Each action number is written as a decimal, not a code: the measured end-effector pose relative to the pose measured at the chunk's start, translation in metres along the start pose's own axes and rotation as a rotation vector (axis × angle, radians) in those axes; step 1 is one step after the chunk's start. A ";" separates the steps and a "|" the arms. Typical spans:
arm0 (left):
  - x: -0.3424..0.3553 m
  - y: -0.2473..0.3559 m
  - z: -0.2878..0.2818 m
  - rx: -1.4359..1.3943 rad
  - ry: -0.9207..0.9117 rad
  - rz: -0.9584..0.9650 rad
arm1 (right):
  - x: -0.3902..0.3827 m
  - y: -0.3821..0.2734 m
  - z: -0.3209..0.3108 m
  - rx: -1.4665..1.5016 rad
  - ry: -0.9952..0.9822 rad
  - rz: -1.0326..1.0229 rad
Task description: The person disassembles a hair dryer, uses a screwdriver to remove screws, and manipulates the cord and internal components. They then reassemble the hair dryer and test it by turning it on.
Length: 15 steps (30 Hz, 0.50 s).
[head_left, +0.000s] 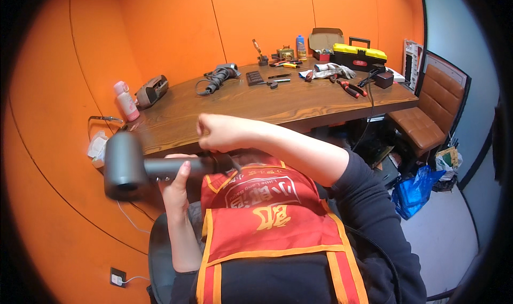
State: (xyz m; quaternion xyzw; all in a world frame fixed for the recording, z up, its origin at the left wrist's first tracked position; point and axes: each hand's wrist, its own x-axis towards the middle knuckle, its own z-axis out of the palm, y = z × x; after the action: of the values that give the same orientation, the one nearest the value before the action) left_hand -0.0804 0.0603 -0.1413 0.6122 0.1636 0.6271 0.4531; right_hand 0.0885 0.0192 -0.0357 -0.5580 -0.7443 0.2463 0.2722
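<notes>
In the head view I have the left hand [176,182] grasping the grey hair dryer [124,165] by its handle, the thumb lying along it. The dryer is held up at the left, near the close left end of the wooden counter [288,103], its thick barrel at the far left and the handle pointing toward the red apron [278,232]. The right arm crosses in front of the chest, and the right hand [218,134] hangs above the handle's end with its fingers curled; I cannot tell whether it holds anything. On the counter I see a pink bottle [127,105] at the left, a bundled grey cord [216,82] farther along, then gloves [331,71], red-handled pliers [351,89] just beside them, and a black-and-yellow toolbox [359,58] behind. A brown chair [439,98] stands at the right.
</notes>
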 end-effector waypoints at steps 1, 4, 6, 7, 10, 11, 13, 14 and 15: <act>0.000 -0.003 0.002 0.054 0.087 0.132 | -0.001 -0.005 0.001 0.155 0.053 -0.077; -0.001 -0.010 0.010 0.133 0.296 0.429 | -0.011 -0.020 0.032 0.017 0.356 -0.364; -0.006 -0.008 0.011 -0.042 0.427 0.380 | -0.028 -0.021 0.066 0.182 0.191 -0.536; -0.005 -0.002 0.008 -0.032 0.440 0.442 | -0.036 -0.019 0.082 0.041 0.269 -0.588; -0.011 0.022 -0.006 -0.486 0.518 0.143 | -0.044 0.005 0.096 0.121 0.183 -0.689; -0.008 0.033 -0.015 -0.525 0.421 0.122 | -0.046 0.020 0.091 0.102 0.026 -0.678; -0.007 0.043 -0.023 -0.574 0.410 -0.082 | -0.049 0.051 0.070 0.024 -0.250 -0.571; -0.006 0.047 -0.027 -0.610 0.352 -0.175 | -0.047 0.064 0.056 0.022 -0.308 -0.632; 0.001 0.045 -0.027 -0.503 0.385 -0.312 | -0.039 0.073 0.041 -0.100 -0.327 -0.493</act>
State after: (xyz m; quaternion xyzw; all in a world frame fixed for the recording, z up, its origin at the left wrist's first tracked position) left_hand -0.1215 0.0462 -0.1116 0.3193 0.1780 0.6750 0.6409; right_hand 0.1209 -0.0021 -0.1195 -0.3260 -0.9026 0.2222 0.1724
